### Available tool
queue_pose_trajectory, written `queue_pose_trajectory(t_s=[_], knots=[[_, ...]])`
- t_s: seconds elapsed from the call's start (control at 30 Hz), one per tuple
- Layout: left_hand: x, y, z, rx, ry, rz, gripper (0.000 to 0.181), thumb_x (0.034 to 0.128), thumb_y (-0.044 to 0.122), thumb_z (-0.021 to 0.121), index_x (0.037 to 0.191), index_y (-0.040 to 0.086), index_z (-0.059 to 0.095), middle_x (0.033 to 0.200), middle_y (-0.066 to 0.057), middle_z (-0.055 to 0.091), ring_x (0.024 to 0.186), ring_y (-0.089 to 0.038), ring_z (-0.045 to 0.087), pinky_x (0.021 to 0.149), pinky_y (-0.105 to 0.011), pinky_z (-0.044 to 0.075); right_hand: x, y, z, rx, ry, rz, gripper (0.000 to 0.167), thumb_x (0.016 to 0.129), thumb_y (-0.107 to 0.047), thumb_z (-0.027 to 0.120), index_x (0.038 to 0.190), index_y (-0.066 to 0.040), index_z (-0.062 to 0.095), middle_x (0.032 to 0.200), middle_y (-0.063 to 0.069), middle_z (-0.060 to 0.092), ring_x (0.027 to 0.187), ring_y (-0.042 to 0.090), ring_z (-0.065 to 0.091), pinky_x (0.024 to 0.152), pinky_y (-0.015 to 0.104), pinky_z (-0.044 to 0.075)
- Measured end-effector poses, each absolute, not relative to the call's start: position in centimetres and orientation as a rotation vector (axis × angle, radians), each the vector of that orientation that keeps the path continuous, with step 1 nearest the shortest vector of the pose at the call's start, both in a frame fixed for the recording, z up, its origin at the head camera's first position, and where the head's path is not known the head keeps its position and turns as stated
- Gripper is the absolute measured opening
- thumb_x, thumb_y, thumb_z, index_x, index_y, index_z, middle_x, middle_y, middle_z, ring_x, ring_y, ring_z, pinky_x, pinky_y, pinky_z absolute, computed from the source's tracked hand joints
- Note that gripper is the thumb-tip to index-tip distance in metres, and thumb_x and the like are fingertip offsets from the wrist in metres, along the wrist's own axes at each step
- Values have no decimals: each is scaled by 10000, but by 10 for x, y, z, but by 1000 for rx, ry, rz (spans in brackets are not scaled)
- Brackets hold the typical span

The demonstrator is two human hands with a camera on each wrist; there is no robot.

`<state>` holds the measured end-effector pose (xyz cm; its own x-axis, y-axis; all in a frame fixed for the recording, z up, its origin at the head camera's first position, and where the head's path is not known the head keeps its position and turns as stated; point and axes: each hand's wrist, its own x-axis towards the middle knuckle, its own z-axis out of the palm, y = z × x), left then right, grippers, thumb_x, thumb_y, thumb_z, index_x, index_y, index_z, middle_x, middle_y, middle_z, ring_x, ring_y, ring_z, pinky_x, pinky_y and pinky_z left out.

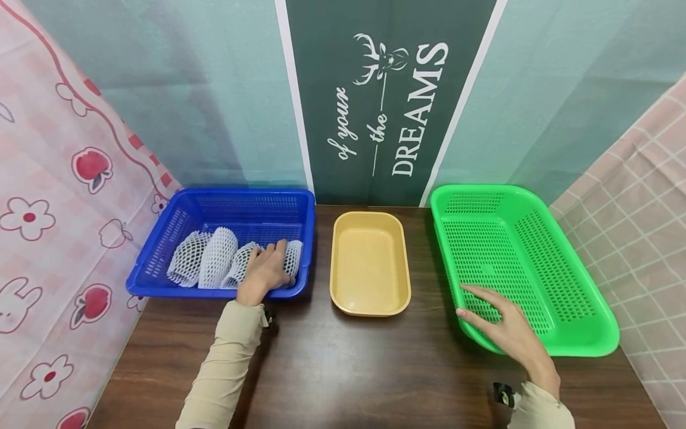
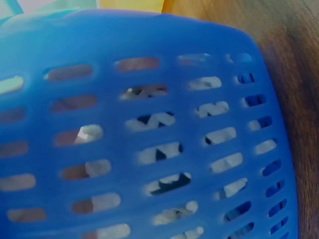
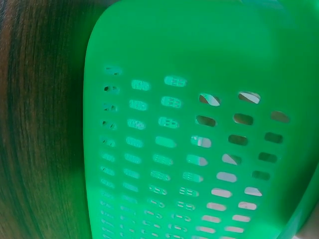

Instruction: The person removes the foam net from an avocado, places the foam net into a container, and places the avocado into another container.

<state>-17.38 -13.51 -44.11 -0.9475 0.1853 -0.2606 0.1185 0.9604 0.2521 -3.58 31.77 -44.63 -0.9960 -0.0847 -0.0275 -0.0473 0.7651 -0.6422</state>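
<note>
Several objects in white foam netting (image 1: 217, 259) lie side by side in the blue basket (image 1: 221, 292); what the nets wrap is hard to make out. My left hand (image 1: 266, 269) reaches over the basket's front rim, its fingers bent down over the netted object (image 1: 293, 257) at the right end. Whether they grip it is hidden. In the left wrist view the basket's slotted wall (image 2: 109, 112) blocks most of the hand. My right hand (image 1: 511, 330) hovers by the front left rim of the green basket (image 1: 584, 339), fingers extended and thumb apart, holding nothing.
A yellow plastic tray (image 1: 370, 262) stands between the two baskets on the dark wooden table (image 1: 343, 369). Behind them hangs a green cloth (image 1: 396, 137) with printed words. Patterned cloth (image 1: 48, 238) closes the left side, and checked cloth (image 1: 643, 238) the right.
</note>
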Motion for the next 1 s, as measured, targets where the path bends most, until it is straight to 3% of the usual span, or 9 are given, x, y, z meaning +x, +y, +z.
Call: queue_pose_trajectory(t_s=[0.53,0.77,1.0], knots=[[-174,-134,-432,227,2911,438,956,759,236,834,1524,55,290,1457,-266,457,1323,-468,463,1113,-630,309,-36,319,-447,-110,2911,-1045,546,923,-384,687,1429,-245,536,1454,173,529,1353,485,420,950,709,363],[-171,-135,-423,260,2974,503,968,737,179,847,1521,68,292,1445,-263,461,1183,-516,537,962,-618,451,-36,318,-447,-117,2914,-1051,543,921,-378,691,1424,-244,541,1447,173,535,1349,482,426,944,708,366],[-165,-135,-416,247,2951,570,974,738,119,835,1539,117,279,1496,-216,417,1245,-516,479,953,-640,454,-36,319,-446,-112,2908,-1047,550,923,-388,686,1431,-243,533,1453,174,528,1353,484,421,943,712,364]])
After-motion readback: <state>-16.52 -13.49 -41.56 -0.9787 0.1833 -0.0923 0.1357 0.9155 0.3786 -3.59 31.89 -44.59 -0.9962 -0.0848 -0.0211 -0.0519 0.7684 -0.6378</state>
